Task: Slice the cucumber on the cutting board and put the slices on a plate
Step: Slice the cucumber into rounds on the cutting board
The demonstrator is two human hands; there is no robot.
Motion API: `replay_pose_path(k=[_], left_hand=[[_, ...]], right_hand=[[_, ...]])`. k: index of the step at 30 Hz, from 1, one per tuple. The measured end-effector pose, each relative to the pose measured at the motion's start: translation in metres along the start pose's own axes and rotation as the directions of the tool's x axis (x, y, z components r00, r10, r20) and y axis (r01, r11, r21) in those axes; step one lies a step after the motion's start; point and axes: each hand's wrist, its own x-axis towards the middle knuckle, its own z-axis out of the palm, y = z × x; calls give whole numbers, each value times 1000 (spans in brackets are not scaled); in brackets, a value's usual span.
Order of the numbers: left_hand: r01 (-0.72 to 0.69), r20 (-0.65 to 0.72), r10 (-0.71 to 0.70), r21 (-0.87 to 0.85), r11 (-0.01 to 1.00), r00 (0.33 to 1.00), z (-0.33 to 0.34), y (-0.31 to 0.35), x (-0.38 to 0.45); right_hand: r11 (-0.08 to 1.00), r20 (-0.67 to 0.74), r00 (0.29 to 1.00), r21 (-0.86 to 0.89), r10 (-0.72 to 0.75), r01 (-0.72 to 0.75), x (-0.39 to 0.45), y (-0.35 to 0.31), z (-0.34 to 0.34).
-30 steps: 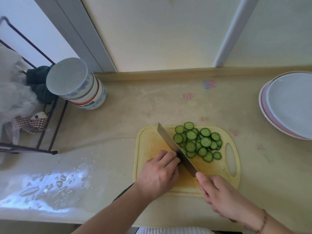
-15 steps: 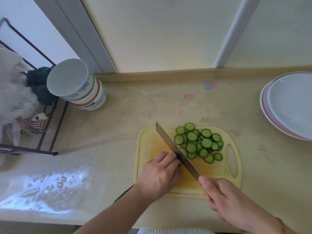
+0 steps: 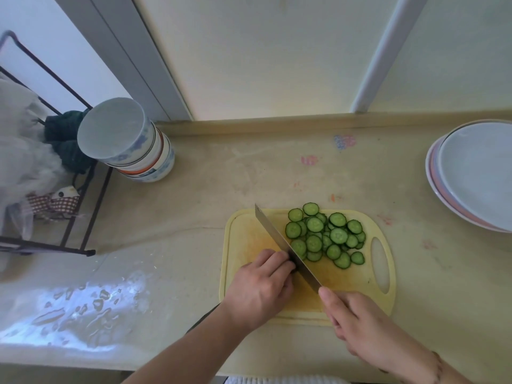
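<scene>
Room: pale wall panels behind the counter edge; a dark wire rack [image 3: 47,239] with cloths stands at the far left.
Worktop: beige mottled stone worktop [image 3: 221,176], wet and glaring at the near left.
Plates: stack of pale round plates [image 3: 476,173] at the right edge, well apart from the board, nearer the right hand.
Bowls: stack of upturned white-and-blue china bowls [image 3: 130,142], back left.
Board: yellow plastic cutting board [image 3: 379,297], handle slot to the right.
Slices: heap of round green cucumber slices [image 3: 325,235] on the board's far half, right of the blade.
Knife: broad steel cleaver [image 3: 285,248], long axis running from far-left tip to near-right handle.
Left hand: left hand [image 3: 263,286], fingers curled over the uncut cucumber stub [image 3: 293,268], knuckles against the blade's left face; the stub is almost wholly hidden.
Right hand: right hand [image 3: 357,320] wrapped round the cleaver handle.
Judgement: last cuts in hand; plating not yet begun, and fingertips lie close to the edge.
</scene>
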Motion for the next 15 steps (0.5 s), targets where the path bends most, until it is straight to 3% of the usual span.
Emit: replay_pose_path(k=[4, 15], left_hand=[[-6, -14, 6, -7, 1000, 1000, 0, 1, 0], [-2, -2, 2, -10, 1000, 1000, 1, -1, -2]], right_hand=[[998, 30, 1000, 64, 0, -2, -12, -2, -6], [999, 64, 998, 23, 28, -30, -3, -2, -4]])
